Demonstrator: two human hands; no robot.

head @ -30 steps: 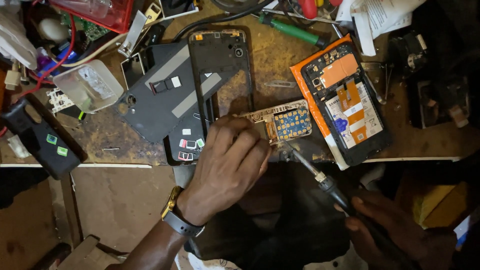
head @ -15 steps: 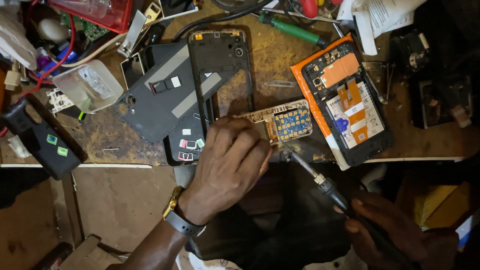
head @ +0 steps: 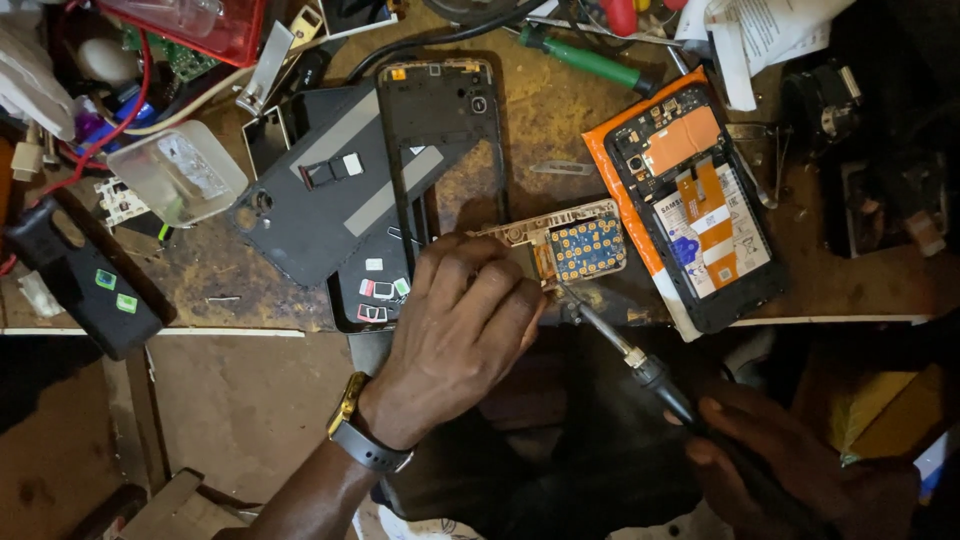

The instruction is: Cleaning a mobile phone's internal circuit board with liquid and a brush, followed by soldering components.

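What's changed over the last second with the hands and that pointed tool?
The tool tip crept up and left, reaching the lower edge of the small keypad board. The right hand still grips its handle. The left hand still pins the board. The opened phone and black frame haven't moved.

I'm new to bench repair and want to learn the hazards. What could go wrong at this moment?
The soldering iron in the right hand has its tip at the small keypad board, close to the left hand fingers pinning it; a slip might burn them. The board sits near the bench edge and could slide off.

Gold watch, bare forearm
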